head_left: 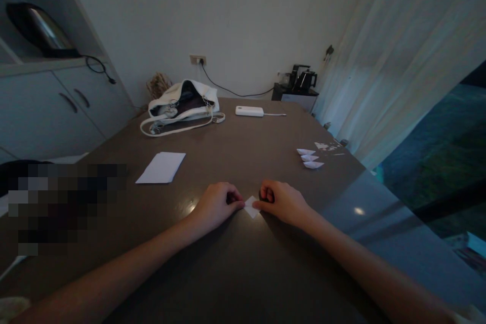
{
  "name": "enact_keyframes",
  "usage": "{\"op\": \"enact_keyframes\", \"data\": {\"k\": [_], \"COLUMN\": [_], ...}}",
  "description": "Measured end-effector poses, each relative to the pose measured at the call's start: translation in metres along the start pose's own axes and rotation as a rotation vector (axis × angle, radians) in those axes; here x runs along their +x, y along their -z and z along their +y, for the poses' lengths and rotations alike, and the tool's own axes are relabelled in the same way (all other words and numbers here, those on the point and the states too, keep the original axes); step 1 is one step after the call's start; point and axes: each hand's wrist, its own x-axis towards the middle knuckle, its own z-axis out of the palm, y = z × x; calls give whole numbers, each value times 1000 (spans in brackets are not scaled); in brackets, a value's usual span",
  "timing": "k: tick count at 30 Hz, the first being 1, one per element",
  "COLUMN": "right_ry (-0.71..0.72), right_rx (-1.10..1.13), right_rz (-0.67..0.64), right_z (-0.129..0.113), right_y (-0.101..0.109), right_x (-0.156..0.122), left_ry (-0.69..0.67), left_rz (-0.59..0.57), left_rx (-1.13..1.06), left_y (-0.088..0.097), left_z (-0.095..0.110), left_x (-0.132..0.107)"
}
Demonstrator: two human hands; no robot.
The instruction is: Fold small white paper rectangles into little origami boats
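A small folded piece of white paper (252,207), diamond-shaped from above, is between my two hands just over the table. My left hand (222,201) pinches its left corner, thumb and fingers closed. On the opposite corner, the thumb and curled fingers of my right hand (283,201) grip it too. Three small folded paper boats (313,165) sit in a row to the right, beyond my right hand. To the left lies a stack of white paper sheets (161,168).
On the brown table (243,268), a white handbag (182,104) with its strap lies at the back left. A white power bank (249,111) with a short cable is at the back. Paper scraps (326,147) lie near the right edge, by the curtain (364,71).
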Motion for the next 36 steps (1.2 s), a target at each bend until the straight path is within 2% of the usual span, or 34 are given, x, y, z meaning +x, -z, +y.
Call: {"op": "enact_keyframes", "data": {"k": [8, 17, 23, 26, 31, 36], "right_ry": [18, 116, 126, 132, 230, 315], "right_rx": [44, 234, 256, 258, 247, 211], "right_rz": [-31, -132, -145, -141, -112, -132], "right_z": [3, 15, 18, 20, 19, 16], "right_y": [0, 3, 5, 4, 5, 9], "right_x": [3, 7, 7, 6, 3, -1], "left_ry": [84, 75, 68, -11, -269, -516], "left_rz": [-16, -40, -44, -33, 24, -72], "left_rx": [5, 12, 29, 42, 42, 95], "left_y": [2, 5, 5, 4, 1, 4], "left_z": [-4, -2, 0, -3, -12, -14], "left_x": [11, 10, 8, 3, 0, 2]}}
